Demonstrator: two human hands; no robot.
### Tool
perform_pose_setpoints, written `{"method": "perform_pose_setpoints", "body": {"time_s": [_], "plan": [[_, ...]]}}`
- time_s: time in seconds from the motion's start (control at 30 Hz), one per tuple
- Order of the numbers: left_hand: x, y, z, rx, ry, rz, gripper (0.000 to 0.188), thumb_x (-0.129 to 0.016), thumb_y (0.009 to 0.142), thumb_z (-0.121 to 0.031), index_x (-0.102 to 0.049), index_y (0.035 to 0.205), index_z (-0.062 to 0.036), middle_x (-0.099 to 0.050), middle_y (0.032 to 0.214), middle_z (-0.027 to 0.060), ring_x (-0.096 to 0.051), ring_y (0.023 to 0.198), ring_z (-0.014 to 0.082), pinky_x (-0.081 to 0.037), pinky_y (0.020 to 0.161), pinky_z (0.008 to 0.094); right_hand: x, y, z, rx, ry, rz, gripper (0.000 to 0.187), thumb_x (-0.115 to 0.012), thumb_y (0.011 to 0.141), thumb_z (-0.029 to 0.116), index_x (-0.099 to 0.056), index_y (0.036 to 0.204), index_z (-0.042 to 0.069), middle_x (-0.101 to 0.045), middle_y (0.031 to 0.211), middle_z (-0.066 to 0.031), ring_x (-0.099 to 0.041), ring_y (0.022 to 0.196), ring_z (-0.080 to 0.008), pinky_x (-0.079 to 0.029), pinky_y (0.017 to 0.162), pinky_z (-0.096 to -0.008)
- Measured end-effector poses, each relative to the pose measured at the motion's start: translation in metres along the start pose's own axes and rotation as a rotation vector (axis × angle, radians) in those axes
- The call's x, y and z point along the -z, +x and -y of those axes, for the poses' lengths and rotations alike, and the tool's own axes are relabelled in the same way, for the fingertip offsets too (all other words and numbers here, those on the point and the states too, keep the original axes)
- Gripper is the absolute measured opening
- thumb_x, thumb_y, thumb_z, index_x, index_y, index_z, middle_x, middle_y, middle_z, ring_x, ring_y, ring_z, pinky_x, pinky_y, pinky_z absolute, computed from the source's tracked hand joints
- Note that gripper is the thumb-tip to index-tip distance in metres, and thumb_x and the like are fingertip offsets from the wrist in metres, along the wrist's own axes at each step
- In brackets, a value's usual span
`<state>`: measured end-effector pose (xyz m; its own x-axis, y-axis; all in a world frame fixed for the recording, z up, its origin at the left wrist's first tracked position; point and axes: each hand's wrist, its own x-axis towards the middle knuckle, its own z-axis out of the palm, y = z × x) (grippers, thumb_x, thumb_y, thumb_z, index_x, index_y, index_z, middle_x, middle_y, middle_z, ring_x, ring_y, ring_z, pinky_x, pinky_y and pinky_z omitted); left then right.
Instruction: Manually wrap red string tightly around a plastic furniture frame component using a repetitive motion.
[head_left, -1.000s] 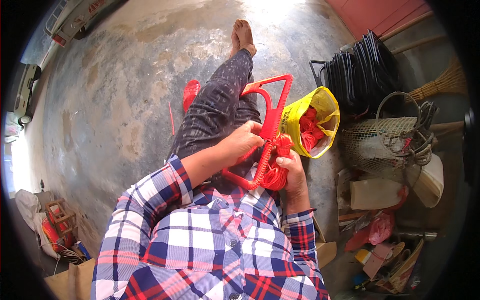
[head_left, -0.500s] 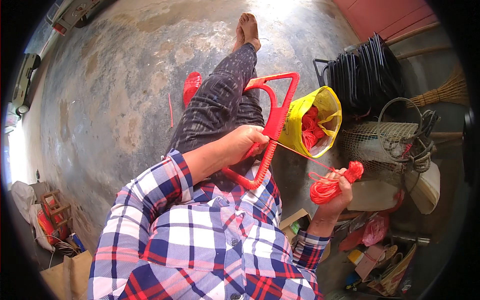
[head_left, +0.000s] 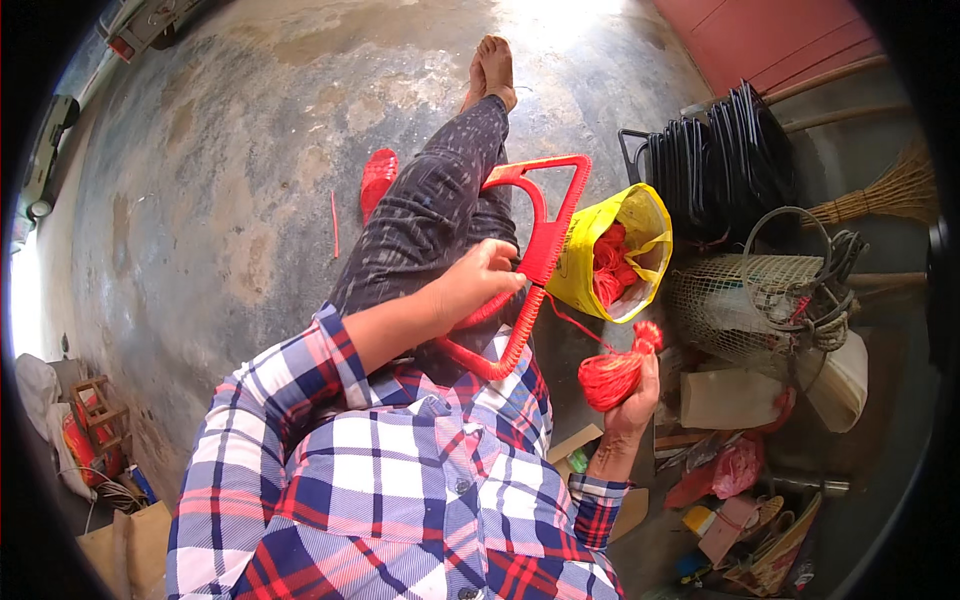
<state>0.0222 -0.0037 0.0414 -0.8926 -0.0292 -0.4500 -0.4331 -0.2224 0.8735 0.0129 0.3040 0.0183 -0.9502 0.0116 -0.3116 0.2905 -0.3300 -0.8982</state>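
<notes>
A red frame of bent bars (head_left: 543, 252) rests across my lap, its near part wrapped tightly with red cord. My left hand (head_left: 470, 288) is beside the middle of the frame, thumb and forefinger apart and their tips close to the wrapped bar; the lower fingers are partly hidden. A short dark stretch of bar shows next to the fingertips. From there a strand of red cord (head_left: 570, 318) hangs slack toward the right. My right hand (head_left: 632, 402) is closed around a bundle of red cord (head_left: 608, 378), held out right of my lap.
Beyond the bundle stands a yellow bag (head_left: 578, 262) holding more red cord. Black frames (head_left: 715, 165) are stacked at right, near a wire mesh basket (head_left: 715, 295) and a straw broom (head_left: 885, 195). A red shoe (head_left: 378, 180) and a cord scrap (head_left: 335, 225) lie left of my legs.
My right hand has come nearer my body with the bundle, and the taut strand has gone slack. My left fingers have loosened from the wrapped bar, baring a dark stretch.
</notes>
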Motion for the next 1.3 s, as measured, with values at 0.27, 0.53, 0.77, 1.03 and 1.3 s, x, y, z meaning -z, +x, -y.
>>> {"method": "perform_pose_setpoints", "body": {"time_s": [0.27, 0.53, 0.77, 1.03, 1.3], "plan": [[-0.039, -0.054, -0.042, -0.685, 0.484, 0.318, 0.054, -0.073, 0.078, -0.018, -0.056, 0.128, -0.0048, -0.051, 0.129, 0.0128, -0.046, 0.124, 0.0291, -0.034, 0.106, 0.0417, -0.115, -0.053, 0.013, -0.295, 0.344, 0.510, 0.067, -0.048, 0.092, 0.056, -0.052, 0.126, -0.001, -0.060, 0.118, -0.0117, -0.061, 0.102, -0.0266, -0.050, 0.090, -0.0407], [0.007, -0.045, -0.095, -0.404, -0.666, 0.200, 0.042, -0.062, 0.092, -0.020, -0.044, 0.129, -0.0103, -0.060, 0.112, 0.0128, -0.062, 0.103, 0.0259, -0.050, 0.093, 0.0391, -0.105, 0.012, 0.030, -0.264, 0.154, 0.853, 0.048, -0.059, 0.089, 0.040, -0.060, 0.112, -0.002, -0.053, 0.065, 0.0004, -0.037, 0.050, -0.0054, -0.027, 0.043, -0.0225], [0.038, -0.042, -0.078, -0.350, 1.099, 0.377, 0.035, -0.075, 0.066, 0.000, -0.068, 0.099, -0.0109, -0.057, 0.093, 0.0112, -0.062, 0.090, 0.0295, -0.050, 0.077, 0.0363, -0.094, 0.068, -0.016, -0.231, -0.588, 0.725, 0.020, -0.073, 0.080, 0.009, -0.072, 0.099, 0.000, -0.067, 0.092, -0.0011, -0.059, 0.078, -0.0080, -0.047, 0.069, -0.0220], [0.000, -0.018, -0.028, -0.335, 0.941, 0.261, 0.029, -0.078, 0.069, -0.010, -0.060, 0.089, -0.0012, -0.059, 0.093, 0.0148, -0.061, 0.091, 0.0337, -0.050, 0.077, 0.0395, -0.112, 0.040, -0.010, -0.016, -0.681, 1.036, 0.050, -0.080, 0.072, 0.018, -0.061, 0.116, 0.004, -0.065, 0.101, -0.0037, -0.061, 0.094, -0.0150, -0.049, 0.087, -0.0313], [0.018, 0.007, -0.021, -0.206, 0.467, -0.008, 0.034, -0.062, 0.077, 0.000, -0.058, 0.110, 0.0012, -0.060, 0.106, 0.0078, -0.059, 0.097, 0.0164, -0.049, 0.088, 0.0307, -0.068, 0.056, 0.026, 0.316, -0.573, 0.500, 0.035, -0.071, 0.061, 0.009, -0.066, 0.095, 0.002, -0.051, 0.135, -0.0167, -0.052, 0.123, -0.0302, -0.037, 0.106, -0.0404]]}}
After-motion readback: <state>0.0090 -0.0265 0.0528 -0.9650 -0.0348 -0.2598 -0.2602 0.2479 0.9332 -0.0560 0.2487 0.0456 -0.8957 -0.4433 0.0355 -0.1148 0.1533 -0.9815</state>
